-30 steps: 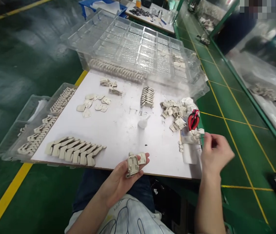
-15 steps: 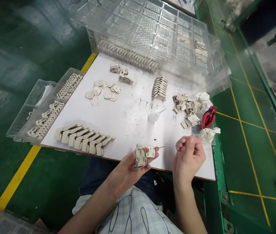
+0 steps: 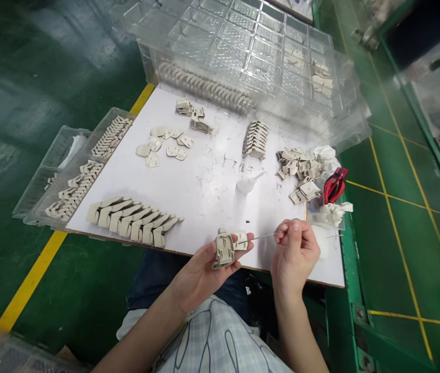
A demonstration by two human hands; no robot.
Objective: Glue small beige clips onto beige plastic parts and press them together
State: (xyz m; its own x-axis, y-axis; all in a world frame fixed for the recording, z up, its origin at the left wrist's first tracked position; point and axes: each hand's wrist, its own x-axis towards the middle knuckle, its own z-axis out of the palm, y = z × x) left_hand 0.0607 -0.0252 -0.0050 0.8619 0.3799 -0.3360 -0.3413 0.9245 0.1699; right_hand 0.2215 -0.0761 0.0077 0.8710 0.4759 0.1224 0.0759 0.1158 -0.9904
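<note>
Near the board's front edge, my left hand [image 3: 204, 269] holds a beige plastic part [image 3: 224, 249] with slots in it. A smaller beige piece [image 3: 240, 241] lies beside that part on the same hand's fingers. My right hand [image 3: 295, 254] pinches a thin metal rod [image 3: 262, 237], which points left. The rod's tip reaches over the smaller piece; whether it touches is too small to tell. A white bottle with a narrow spout [image 3: 245, 185] stands on the white board beyond my hands.
On the white board [image 3: 204, 191] are a row of beige parts [image 3: 130, 220], loose flat pieces [image 3: 155, 143], a stack [image 3: 255, 140], a pile [image 3: 299, 168] and red-handled pliers [image 3: 334, 186]. Clear trays [image 3: 239, 52] stand behind; others [image 3: 60, 181] adjoin the left edge.
My right hand has moved a little left with the rod, and the rod's tip now reaches further over the smaller piece. My left hand has stayed nearly still.
</note>
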